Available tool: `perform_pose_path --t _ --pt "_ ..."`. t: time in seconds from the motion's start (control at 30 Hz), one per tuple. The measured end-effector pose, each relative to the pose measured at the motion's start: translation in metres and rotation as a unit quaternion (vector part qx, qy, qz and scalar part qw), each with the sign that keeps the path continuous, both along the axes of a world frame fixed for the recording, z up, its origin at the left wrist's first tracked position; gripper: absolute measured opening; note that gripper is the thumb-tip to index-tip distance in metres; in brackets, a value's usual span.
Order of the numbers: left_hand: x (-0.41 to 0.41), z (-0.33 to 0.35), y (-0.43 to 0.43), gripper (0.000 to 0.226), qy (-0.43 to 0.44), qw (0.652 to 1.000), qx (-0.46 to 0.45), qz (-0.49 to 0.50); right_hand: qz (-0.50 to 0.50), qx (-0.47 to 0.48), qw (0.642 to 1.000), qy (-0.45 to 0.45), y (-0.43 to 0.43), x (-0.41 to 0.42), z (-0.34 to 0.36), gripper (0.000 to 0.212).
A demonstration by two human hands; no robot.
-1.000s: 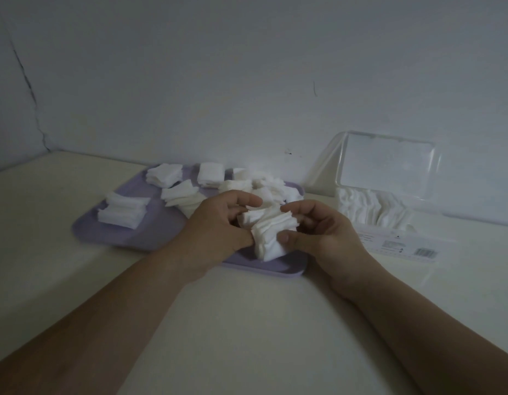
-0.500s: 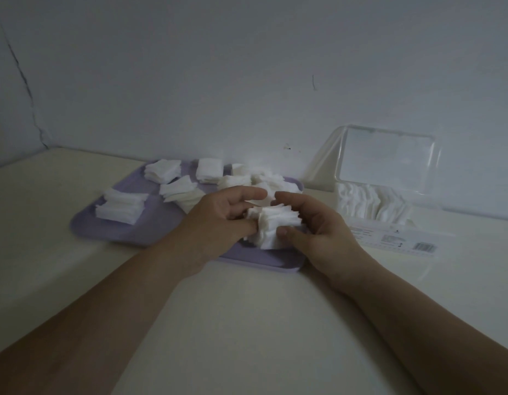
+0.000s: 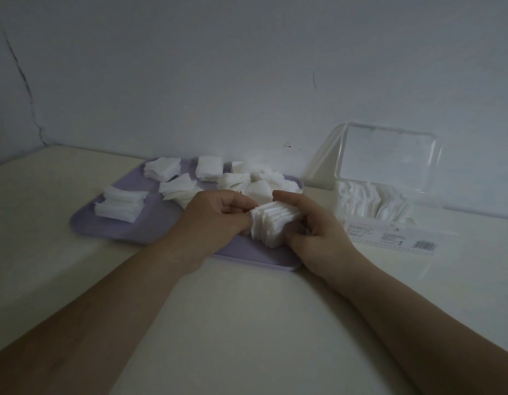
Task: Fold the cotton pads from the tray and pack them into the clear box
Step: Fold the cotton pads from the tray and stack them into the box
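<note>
A stack of white cotton pads (image 3: pixel 271 223) stands on edge between both hands, above the near right corner of the lilac tray (image 3: pixel 127 228). My left hand (image 3: pixel 215 218) grips its left end with curled fingers. My right hand (image 3: pixel 312 229) grips the right end, thumb below and fingers over the top. Several more piles of cotton pads (image 3: pixel 118 206) lie spread over the tray. The clear box (image 3: pixel 372 201) stands to the right, its lid up against the wall, with white pads inside.
A flat clear wrapper with a barcode label (image 3: pixel 400 238) lies in front of the box. The cream tabletop (image 3: pixel 247 323) runs to a pale wall behind the tray and box. A crack runs down the wall at far left.
The pads in my hands have been pressed from a loose, ruffled bunch into a tighter, even stack. Both hands stay over the tray's near right corner.
</note>
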State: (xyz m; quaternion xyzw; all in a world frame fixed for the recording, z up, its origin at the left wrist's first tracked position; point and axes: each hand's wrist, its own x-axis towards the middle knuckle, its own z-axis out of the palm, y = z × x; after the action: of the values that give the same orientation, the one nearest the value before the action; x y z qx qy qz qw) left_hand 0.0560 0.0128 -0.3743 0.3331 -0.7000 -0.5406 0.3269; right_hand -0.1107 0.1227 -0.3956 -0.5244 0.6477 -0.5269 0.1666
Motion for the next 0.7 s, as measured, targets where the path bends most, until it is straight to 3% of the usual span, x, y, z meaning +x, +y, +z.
perform_pose_path --t 0.3,0.43,0.7 --pt "0.000 -0.003 0.002 0.021 -0.008 0.998 -0.029 -0.063 0.005 0.021 0.999 -0.032 -0.002 0.000 -0.003 0.079" --pt "0.000 -0.005 -0.003 0.030 -0.008 0.999 -0.022 -0.027 0.002 0.032 0.999 -0.026 -0.003 -0.003 -0.006 0.079" --pt "0.004 0.003 0.005 0.033 -0.020 0.994 -0.040 -0.095 -0.019 0.011 0.999 0.024 0.004 0.009 0.009 0.062"
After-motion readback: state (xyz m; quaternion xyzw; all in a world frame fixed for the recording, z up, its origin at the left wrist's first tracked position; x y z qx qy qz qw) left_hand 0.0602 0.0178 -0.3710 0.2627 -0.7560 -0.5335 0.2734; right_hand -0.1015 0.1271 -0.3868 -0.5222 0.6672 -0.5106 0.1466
